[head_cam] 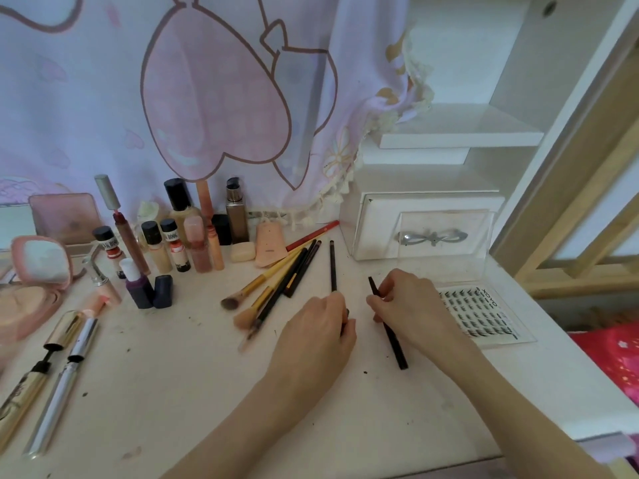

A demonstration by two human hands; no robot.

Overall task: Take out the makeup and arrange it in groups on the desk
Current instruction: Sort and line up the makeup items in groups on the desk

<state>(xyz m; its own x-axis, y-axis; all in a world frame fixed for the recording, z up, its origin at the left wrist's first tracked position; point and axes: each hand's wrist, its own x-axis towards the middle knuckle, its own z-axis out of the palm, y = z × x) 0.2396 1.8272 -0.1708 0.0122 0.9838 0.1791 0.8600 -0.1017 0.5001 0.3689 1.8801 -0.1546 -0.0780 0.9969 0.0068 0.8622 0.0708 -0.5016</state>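
While our left hand (316, 326) pinched the near end of a thin black pencil (333, 266), its far end pointing away toward the white drawer box (380, 229), our right hand (403, 302) closed its fingertips on a second slim black pencil (392, 335) that slanted down toward us across the pale, speckled desk top (179, 382).

Just left of the left hand we recorded a fan of long tools: yellow-handled makeup brushes (262, 274), dark-handled pencils (299, 269) and one red pencil (313, 235), laid together and touching.

Right of the right hand lay a clear tray of black false-lash clusters (479, 314), near the desk's edge.

Further left stood an upright group of small bottles and tubes (179, 240), black-capped and peach-toned, against the pink printed curtain (207, 98), with a peach bell-shaped sponge (269, 245) and a cream bar-shaped piece (243, 252) beside them. A purple lipstick with its cap off (138, 285) stood in front.

At the far left we listed pink open compacts (34, 271) and two long mascara tubes, gold and silver (52, 382), lying side by side with their wands drawn out.
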